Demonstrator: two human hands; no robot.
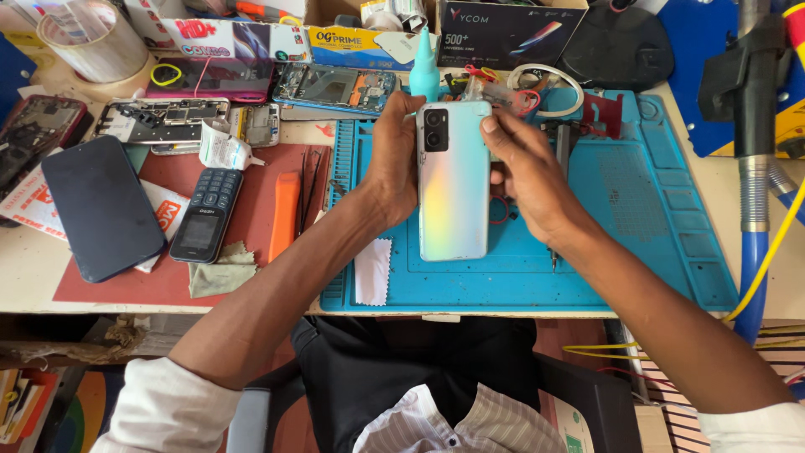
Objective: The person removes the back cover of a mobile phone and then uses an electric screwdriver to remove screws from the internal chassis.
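Cluttered repair bench, blue silicone mat (671, 218). Left hand (392, 155) and right hand (524, 180) both grasping iridescent smartphone (453, 189); teal bottle (424, 63) behind, keypad phone (205, 214) leftward.

I see open blue mat (637, 218) right of my right hand (524, 180); behind the hands a teal glue bottle (424, 67) and tangled cables (520, 92) crowd the way; leftward, tweezers (312, 191) and an orange pry tool (285, 214) block.

dark box (503, 32) beside yellow-blue carton (356, 46)
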